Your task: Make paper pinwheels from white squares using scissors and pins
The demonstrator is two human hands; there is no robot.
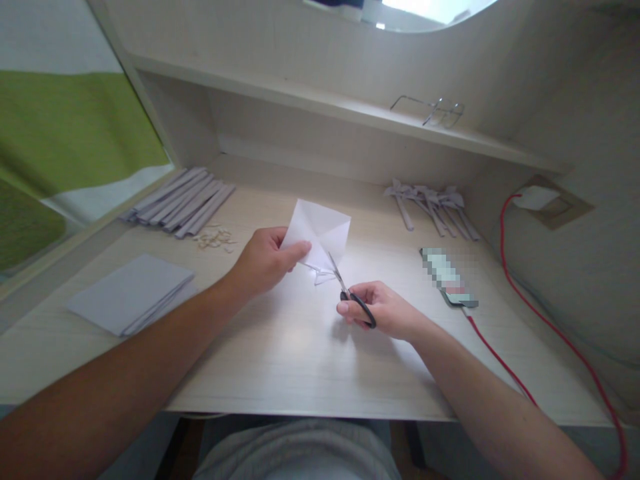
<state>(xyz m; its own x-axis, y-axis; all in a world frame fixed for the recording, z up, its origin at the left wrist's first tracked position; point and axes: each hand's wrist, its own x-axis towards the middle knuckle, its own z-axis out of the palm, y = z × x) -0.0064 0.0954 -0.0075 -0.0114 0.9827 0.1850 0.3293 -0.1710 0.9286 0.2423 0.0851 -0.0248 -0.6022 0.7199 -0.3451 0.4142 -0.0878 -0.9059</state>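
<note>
My left hand [267,260] pinches a folded white paper sheet [320,230] and holds it up above the desk [300,347]. My right hand [383,310] grips small black-handled scissors [350,293]. Their blades point up and left into the lower edge of the sheet, where a thin strip curls away.
A stack of white sheets [130,293] lies at the left. Folded paper strips [180,200] lie at the back left, with small scraps [215,238] beside them. Finished folded paper pieces [433,207] lie at the back right. A phone [447,277] on a red cable [545,320] lies at the right. Glasses [433,110] rest on the shelf.
</note>
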